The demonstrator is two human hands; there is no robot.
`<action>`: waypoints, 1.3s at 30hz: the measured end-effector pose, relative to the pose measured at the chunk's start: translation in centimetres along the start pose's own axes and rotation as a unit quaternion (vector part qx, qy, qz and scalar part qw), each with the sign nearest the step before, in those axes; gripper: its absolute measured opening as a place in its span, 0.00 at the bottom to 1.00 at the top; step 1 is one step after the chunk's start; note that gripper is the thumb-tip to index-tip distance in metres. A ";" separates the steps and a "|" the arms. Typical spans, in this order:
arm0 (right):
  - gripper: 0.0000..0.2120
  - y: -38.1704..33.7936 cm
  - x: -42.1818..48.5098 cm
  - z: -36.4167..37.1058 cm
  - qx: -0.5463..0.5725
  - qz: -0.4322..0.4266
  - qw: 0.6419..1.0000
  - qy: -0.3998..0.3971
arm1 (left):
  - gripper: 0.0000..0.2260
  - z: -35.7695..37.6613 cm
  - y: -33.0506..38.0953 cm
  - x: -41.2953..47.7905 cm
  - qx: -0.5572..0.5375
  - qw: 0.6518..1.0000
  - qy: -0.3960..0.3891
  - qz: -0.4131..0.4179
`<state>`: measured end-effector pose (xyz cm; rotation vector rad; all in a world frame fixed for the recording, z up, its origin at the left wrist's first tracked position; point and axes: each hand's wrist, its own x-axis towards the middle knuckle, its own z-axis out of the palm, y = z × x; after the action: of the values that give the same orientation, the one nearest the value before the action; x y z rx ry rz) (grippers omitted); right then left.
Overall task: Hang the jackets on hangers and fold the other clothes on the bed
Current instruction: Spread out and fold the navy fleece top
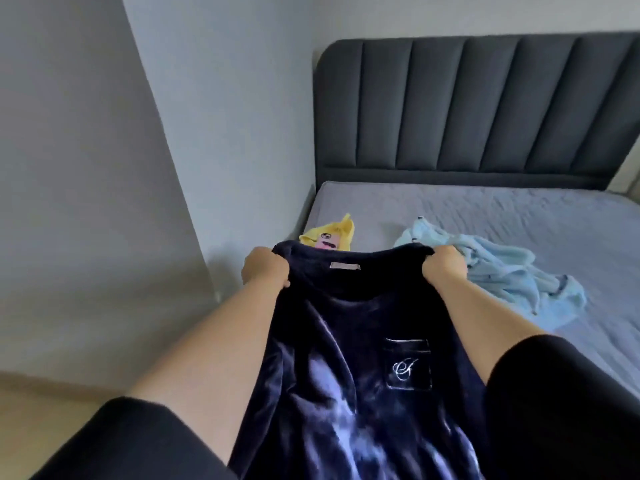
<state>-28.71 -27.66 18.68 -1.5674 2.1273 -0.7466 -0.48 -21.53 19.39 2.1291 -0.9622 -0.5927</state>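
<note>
I hold a dark navy velvet top (346, 368) up in front of me by its shoulders; it has a chest pocket with a pale embroidered emblem. My left hand (265, 268) grips the left shoulder and my right hand (445, 268) grips the right shoulder, fingers curled into the cloth. The top hangs down between my arms and its lower part runs out of frame. Behind it on the bed (519, 216) lies a crumpled light blue fleece garment (498, 271). A yellow garment with a cartoon face (329, 237) peeks over the collar.
The bed has a lilac sheet and a dark grey padded headboard (485, 109). A grey wall (104, 168) stands to the left, with pale floor (41, 410) below it. No hangers are in view.
</note>
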 end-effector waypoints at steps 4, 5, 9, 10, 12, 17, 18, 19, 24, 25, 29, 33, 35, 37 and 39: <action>0.13 -4.1 3.7 -0.9 0.031 -0.126 0.986 0.102 | 0.12 0.0 4.5 3.1 -0.069 0.989 0.066 0.112; 0.15 -5.3 4.8 -1.6 0.039 -0.163 0.979 0.114 | 0.13 0.1 6.2 3.7 -0.101 0.983 0.061 0.142; 0.39 -7.1 6.0 -1.2 0.028 -0.240 0.967 0.078 | 0.35 2.3 7.5 4.1 -0.141 0.969 -0.060 0.194; 0.38 -6.4 5.3 0.2 0.003 -0.246 0.965 0.086 | 0.38 3.4 6.0 3.6 -0.125 0.966 -0.090 0.207; 0.35 -3.7 2.8 4.5 -0.055 -0.250 0.965 0.054 | 0.39 6.1 1.3 2.3 -0.066 0.962 -0.132 0.228; 0.30 6.0 -6.9 16.2 -0.243 -0.250 0.932 -0.101 | 0.31 12.1 -13.3 -3.7 0.272 0.912 -0.184 0.246; 0.29 7.9 -8.6 17.7 -0.249 -0.246 0.929 -0.116 | 0.29 12.7 -15.5 -5.1 0.295 0.903 -0.191 0.247; 0.28 9.6 -10.1 18.9 -0.253 -0.241 0.928 -0.130 | 0.28 13.3 -17.3 -6.3 0.310 0.897 -0.195 0.248; 0.27 15.0 -15.8 21.5 -0.201 -0.200 0.946 -0.156 | 0.24 12.7 -23.1 -10.0 0.313 0.883 -0.162 0.309; 0.26 15.3 -16.4 21.6 -0.171 -0.188 0.955 -0.155 | 0.23 12.1 -24.0 -10.6 0.278 0.893 -0.155 0.318; 0.26 15.6 -17.4 21.0 -0.095 -0.155 0.965 -0.188 | 0.21 9.1 -26.8 -13.0 0.193 0.901 -0.155 0.356; 0.25 14.8 -18.2 19.9 -0.076 -0.141 0.954 -0.254 | 0.20 6.3 -26.5 -14.0 0.201 0.861 -0.133 0.447; 0.22 14.1 -19.3 18.8 -0.023 -0.160 0.961 -0.223 | 0.21 5.1 -26.9 -14.7 0.248 0.825 -0.120 0.494; 0.13 13.2 -21.6 17.3 0.023 -0.296 0.953 -0.062 | 0.22 4.4 -28.2 -15.4 0.318 0.781 -0.126 0.522; 0.09 13.1 -24.8 16.2 0.016 -0.455 0.890 0.034 | 0.24 4.3 -29.2 -15.8 0.389 0.760 -0.128 0.505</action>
<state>-21.42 -3.90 -2.18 -2.5523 1.3011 -1.0989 0.19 2.58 -3.84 1.7007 -2.5926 0.1414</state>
